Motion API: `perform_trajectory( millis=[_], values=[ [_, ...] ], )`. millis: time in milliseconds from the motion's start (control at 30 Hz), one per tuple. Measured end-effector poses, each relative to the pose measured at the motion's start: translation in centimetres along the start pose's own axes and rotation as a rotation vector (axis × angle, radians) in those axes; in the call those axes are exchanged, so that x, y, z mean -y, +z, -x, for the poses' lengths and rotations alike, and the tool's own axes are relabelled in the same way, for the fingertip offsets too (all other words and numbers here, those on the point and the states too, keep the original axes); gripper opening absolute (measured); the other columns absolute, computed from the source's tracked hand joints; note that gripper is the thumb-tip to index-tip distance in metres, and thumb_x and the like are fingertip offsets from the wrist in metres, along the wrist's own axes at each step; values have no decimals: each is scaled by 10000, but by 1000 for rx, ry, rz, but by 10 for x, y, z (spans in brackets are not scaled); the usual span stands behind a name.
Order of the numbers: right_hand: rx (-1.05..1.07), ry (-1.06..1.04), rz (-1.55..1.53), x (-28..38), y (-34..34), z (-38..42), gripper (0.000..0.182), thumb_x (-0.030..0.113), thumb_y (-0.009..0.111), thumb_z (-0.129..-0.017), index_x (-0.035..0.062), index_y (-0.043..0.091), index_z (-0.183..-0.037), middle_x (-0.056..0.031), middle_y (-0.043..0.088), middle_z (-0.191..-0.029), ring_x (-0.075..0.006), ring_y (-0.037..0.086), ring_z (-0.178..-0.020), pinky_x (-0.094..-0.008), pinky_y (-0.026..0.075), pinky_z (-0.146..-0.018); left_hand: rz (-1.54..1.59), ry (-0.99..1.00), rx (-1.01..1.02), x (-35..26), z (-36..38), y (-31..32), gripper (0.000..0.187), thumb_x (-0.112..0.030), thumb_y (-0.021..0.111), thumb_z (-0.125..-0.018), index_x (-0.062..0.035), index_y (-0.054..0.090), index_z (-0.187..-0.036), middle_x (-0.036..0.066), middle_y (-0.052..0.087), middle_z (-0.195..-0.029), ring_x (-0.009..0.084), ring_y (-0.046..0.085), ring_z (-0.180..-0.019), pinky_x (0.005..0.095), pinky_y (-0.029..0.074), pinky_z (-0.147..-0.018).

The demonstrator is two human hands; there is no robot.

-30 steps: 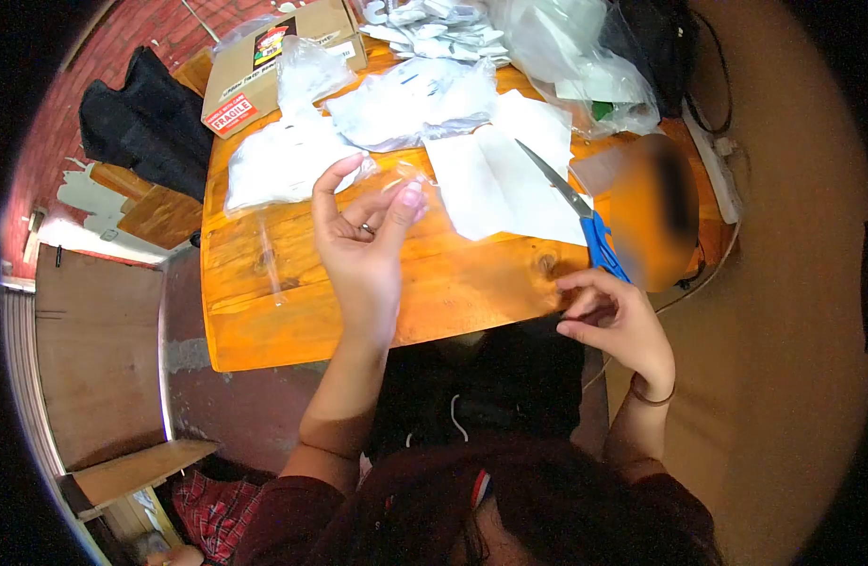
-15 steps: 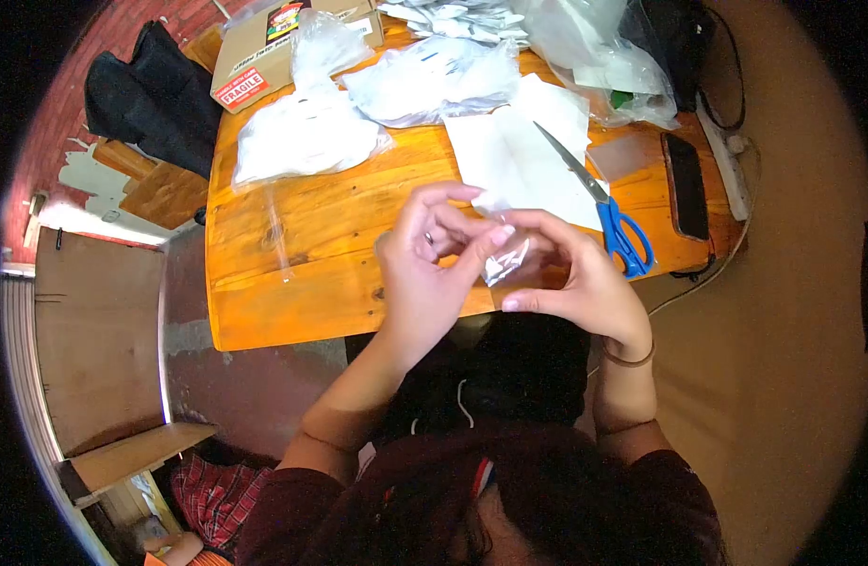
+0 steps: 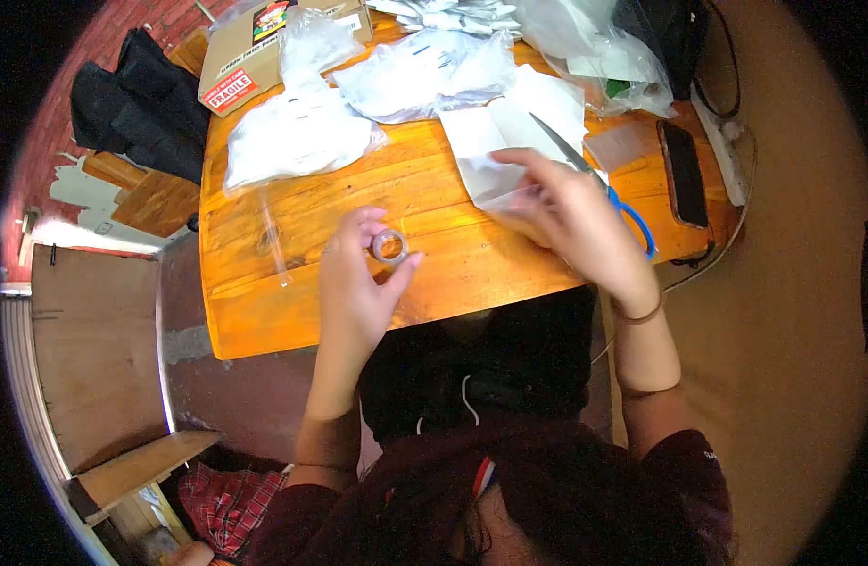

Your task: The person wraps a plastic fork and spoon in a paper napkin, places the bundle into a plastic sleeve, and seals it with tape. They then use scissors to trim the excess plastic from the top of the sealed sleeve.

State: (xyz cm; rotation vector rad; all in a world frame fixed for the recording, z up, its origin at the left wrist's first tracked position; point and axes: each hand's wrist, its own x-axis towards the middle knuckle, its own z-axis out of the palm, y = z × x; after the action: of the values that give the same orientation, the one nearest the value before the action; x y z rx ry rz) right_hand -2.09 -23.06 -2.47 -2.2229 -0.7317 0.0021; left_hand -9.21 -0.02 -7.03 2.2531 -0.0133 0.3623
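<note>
Between the thumb and fingers of my left hand (image 3: pixel 363 274) is a small tape roll (image 3: pixel 389 247), a clear greyish ring, held above the table's front part. My right hand (image 3: pixel 570 212), blurred, hovers over the white paper (image 3: pixel 481 151) and beside the scissors; whether its fingers hold anything is too smeared to tell. The scissors (image 3: pixel 632 217) have blue handles, partly covered by my right hand, and their blades lie on the paper. A thin clear strip (image 3: pixel 273 236) lies on the wood at the left.
The wooden table (image 3: pixel 236 321) carries white-filled plastic bags (image 3: pixel 297 137), a cardboard box (image 3: pixel 240 66) at the back left and a phone (image 3: pixel 684 174) at the right. Dark cloth (image 3: pixel 137 108) hangs at the left. Part of another person's hand (image 3: pixel 193 555) shows at bottom left.
My hands have moved apart. My left hand went left and now shows the ring; my right hand moved up and right over the paper and scissors. The small clear packet no longer shows between them.
</note>
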Motion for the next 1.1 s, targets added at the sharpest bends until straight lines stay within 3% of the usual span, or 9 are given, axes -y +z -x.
perform_trajectory(
  millis=[33,100,267,400,533,700,867,967,1100],
  values=[
    [11,-23,-17,3,12,-5,363,41,627,-784,30,523,-1132,-211,627,-828,-379,596,-787,-442,479,-725,60,-55,-2,-1,0,0,475,-116,778,-688,-27,509,-1069,101,582,-912,223,570,-831,325,458,-754],
    [21,-111,28,9,30,-15,379,35,637,-760,-1,519,-1118,-200,622,-806,-374,589,-823,-440,480,-738,88,-84,-32,1,0,-3,449,-83,760,-701,-24,513,-1070,94,585,-863,209,576,-789,310,465,-722],
    [-55,-235,-10,6,62,-35,437,-17,579,-755,1,499,-1184,-193,608,-964,-353,580,-947,-392,463,-838,74,-52,-183,8,-4,-11,416,-48,730,-726,-29,520,-1084,79,593,-856,178,574,-765,283,463,-713],
    [-167,-302,-38,0,53,-42,422,-38,525,-739,-7,518,-1160,-210,591,-1043,-369,555,-1020,-402,450,-886,30,-67,-108,13,-4,-14,428,-44,706,-753,-45,508,-1132,60,590,-925,148,573,-826,275,460,-756],
    [-283,-139,136,-16,26,-39,322,-45,504,-738,-23,565,-1054,-208,598,-1024,-359,568,-993,-393,446,-887,49,-65,-31,14,-2,-9,437,-44,702,-756,-37,506,-1147,76,602,-956,160,590,-850,286,465,-781],
    [-237,-21,115,-17,31,-30,82,21,557,-763,-31,562,-827,-220,589,-823,-383,581,-793,-439,478,-712,58,-27,-6,12,-7,-1,458,-55,704,-756,-29,508,-1169,103,612,-1015,183,601,-890,306,466,-802],
    [-263,56,488,-20,61,-48,190,150,620,-787,-22,544,-814,-189,586,-780,-352,591,-732,-399,498,-674,10,-10,14,8,-10,3,473,-81,704,-760,-27,511,-1188,123,606,-1079,214,580,-985,320,444,-857],
    [-169,120,533,-31,72,-59,227,191,606,-808,-25,539,-826,-198,583,-785,-362,591,-756,-402,501,-685,-162,122,-54,1,-9,0,448,-95,696,-772,-33,525,-1182,113,600,-1096,218,549,-1048,337,416,-905],
    [-262,1,350,-34,54,-60,134,113,579,-814,-10,527,-816,-184,578,-800,-333,595,-769,-395,488,-677,-126,97,-90,-11,-10,-5,397,-97,675,-793,-30,545,-1163,103,584,-1127,210,525,-1083,344,390,-933]
  ],
)
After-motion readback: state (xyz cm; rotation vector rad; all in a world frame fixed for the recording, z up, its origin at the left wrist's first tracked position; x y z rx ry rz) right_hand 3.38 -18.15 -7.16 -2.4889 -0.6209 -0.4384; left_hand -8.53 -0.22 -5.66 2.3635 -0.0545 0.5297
